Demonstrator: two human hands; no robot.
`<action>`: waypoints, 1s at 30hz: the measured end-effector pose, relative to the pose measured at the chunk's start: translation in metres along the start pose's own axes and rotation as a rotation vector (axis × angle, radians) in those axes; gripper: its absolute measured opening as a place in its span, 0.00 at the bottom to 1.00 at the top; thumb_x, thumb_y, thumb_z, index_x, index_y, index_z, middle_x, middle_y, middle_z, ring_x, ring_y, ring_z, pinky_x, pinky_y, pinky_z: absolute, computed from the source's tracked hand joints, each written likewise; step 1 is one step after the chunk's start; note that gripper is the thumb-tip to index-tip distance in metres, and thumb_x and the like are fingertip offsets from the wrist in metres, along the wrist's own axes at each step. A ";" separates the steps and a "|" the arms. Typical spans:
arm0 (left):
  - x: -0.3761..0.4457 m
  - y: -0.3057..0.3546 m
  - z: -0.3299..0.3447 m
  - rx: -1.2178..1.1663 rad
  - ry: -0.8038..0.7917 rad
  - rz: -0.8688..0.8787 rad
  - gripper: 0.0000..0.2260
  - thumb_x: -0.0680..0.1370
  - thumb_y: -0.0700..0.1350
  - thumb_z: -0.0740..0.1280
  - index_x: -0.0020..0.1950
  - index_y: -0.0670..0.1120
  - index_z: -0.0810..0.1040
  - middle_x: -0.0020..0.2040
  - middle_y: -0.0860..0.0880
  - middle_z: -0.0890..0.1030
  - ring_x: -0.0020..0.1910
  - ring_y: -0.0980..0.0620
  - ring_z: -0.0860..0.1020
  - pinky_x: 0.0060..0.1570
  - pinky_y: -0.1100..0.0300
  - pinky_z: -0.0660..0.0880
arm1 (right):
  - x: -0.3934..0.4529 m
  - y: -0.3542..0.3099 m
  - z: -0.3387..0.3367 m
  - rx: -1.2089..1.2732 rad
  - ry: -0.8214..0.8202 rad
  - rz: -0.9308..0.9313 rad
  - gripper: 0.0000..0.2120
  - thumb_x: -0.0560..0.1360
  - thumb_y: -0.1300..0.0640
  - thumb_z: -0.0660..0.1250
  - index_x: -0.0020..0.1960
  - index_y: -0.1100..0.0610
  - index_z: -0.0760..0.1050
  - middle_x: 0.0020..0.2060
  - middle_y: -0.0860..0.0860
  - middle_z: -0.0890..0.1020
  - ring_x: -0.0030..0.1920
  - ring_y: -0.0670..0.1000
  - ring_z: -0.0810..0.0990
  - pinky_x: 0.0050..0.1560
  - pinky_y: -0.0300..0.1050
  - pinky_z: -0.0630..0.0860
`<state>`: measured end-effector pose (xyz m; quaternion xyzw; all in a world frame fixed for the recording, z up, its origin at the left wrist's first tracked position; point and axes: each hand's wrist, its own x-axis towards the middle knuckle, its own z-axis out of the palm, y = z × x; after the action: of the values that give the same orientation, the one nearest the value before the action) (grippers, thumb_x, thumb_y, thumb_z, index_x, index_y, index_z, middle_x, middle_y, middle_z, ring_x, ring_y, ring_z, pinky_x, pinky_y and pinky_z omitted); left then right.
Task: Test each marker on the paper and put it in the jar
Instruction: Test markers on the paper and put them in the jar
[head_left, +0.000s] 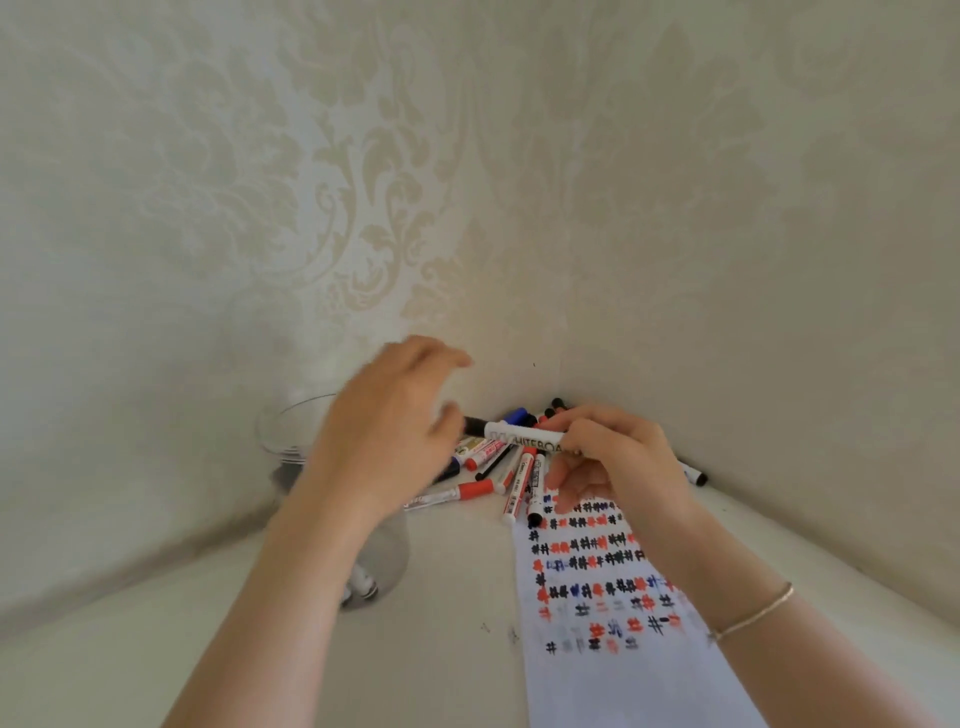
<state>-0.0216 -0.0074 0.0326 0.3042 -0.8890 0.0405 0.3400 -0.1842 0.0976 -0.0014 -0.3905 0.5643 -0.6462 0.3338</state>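
My right hand grips a white whiteboard marker with a black cap, held level above the pile. My left hand hovers just left of the marker's capped end, fingers loosely spread and blurred, holding nothing that I can see. A pile of markers with red, blue and black caps lies in the corner of the white table. The paper, covered in rows of red, black and blue hash marks, lies under my right wrist. The clear glass jar stands behind my left forearm, with markers at its bottom.
Two patterned cream walls meet in a corner right behind the pile. The white table spreads out to the lower left. One more marker lies against the right wall. A thin bracelet sits on my right wrist.
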 end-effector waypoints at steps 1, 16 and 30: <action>-0.001 0.006 0.009 -0.038 -0.140 0.041 0.19 0.78 0.45 0.62 0.69 0.54 0.70 0.68 0.56 0.70 0.64 0.56 0.70 0.58 0.61 0.68 | -0.001 -0.001 -0.002 0.057 -0.014 0.003 0.10 0.75 0.68 0.60 0.48 0.65 0.80 0.28 0.60 0.80 0.25 0.55 0.76 0.29 0.45 0.77; -0.028 0.043 0.091 -0.621 -0.564 -0.152 0.18 0.78 0.62 0.58 0.39 0.51 0.77 0.27 0.52 0.78 0.26 0.60 0.77 0.39 0.57 0.75 | 0.018 0.037 -0.009 0.235 0.125 0.284 0.13 0.71 0.66 0.68 0.31 0.58 0.68 0.22 0.51 0.70 0.22 0.48 0.63 0.24 0.41 0.61; -0.027 0.045 0.097 -1.242 -0.698 -0.416 0.18 0.79 0.50 0.63 0.54 0.36 0.81 0.48 0.40 0.85 0.49 0.45 0.84 0.58 0.52 0.77 | 0.023 0.041 0.013 0.376 0.445 0.289 0.14 0.68 0.70 0.61 0.29 0.57 0.62 0.19 0.49 0.64 0.18 0.46 0.62 0.22 0.37 0.63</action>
<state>-0.0878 0.0159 -0.0527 0.2131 -0.7286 -0.6340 0.1475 -0.1839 0.0661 -0.0386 -0.0870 0.5436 -0.7548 0.3568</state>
